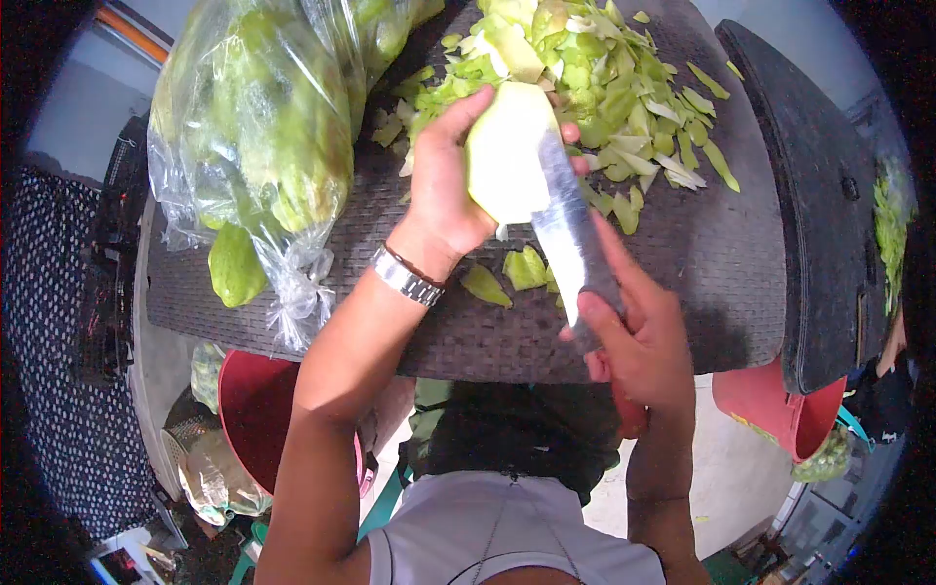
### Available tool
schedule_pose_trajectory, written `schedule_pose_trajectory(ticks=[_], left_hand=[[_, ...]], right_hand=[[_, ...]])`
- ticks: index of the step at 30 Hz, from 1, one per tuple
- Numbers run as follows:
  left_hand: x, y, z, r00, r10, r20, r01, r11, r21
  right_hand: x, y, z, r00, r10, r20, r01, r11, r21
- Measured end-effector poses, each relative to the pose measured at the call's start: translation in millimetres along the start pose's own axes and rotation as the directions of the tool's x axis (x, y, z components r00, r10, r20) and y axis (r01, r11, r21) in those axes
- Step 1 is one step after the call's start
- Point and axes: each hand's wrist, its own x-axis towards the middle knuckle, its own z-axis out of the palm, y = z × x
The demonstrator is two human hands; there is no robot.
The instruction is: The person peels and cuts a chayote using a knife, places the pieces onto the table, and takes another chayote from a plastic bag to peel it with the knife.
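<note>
A pale peeled green fruit or vegetable (509, 156) rests in my left hand (444, 185), thumb on its near side and fingertips showing at its far right edge. My right hand (639, 331) is closed on a knife (570, 229), whose broad blade lies against the right side of the peeled piece. Beyond and to the right, a heap of green and white peelings (614, 97) covers part of the dark woven table (487, 341). Some loose peel pieces (525, 268) lie just below the held piece.
At the left of the table is a clear plastic bag of green produce (263, 127), with one green piece (236, 265) beside its knotted end. Red buckets (255, 409) stand below the table edge on both sides. A dark chair or board (829, 224) is at the right.
</note>
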Motion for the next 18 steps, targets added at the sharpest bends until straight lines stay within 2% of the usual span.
schedule_pose_trajectory(ticks=[2,5,8,14,17,18], left_hand=[[-1.4,-3.2,-0.7,0.988,-0.079,0.134,0.083,0.996,-0.023],[0.1,-9.3,1.7,0.999,0.033,0.042,-0.031,0.999,-0.033],[-3.8,-23.3,20.9,0.962,0.272,-0.031,-0.263,0.949,0.174],[-1.3,-22.3,17.0,0.955,0.296,-0.034,-0.268,0.905,0.331],[-1.4,-10.8,10.7,0.991,0.134,-0.023,-0.114,0.915,0.388],[-1.9,-14.2,12.7,0.98,0.196,-0.044,-0.168,0.92,0.354]], right_hand=[[2.4,2.7,3.4,1.0,-0.006,0.01,0.006,1.0,-0.004],[5.8,7.7,7.7,0.999,-0.043,-0.022,0.043,0.999,-0.003],[9.6,12.3,10.5,0.996,-0.08,-0.041,0.081,0.997,0.021],[16.2,17.0,12.5,0.989,-0.147,-0.033,0.146,0.989,-0.027],[17.0,12.9,8.6,0.99,-0.139,-0.016,0.138,0.99,-0.037],[17.4,12.3,5.1,0.992,-0.125,0.003,0.125,0.991,-0.041]])
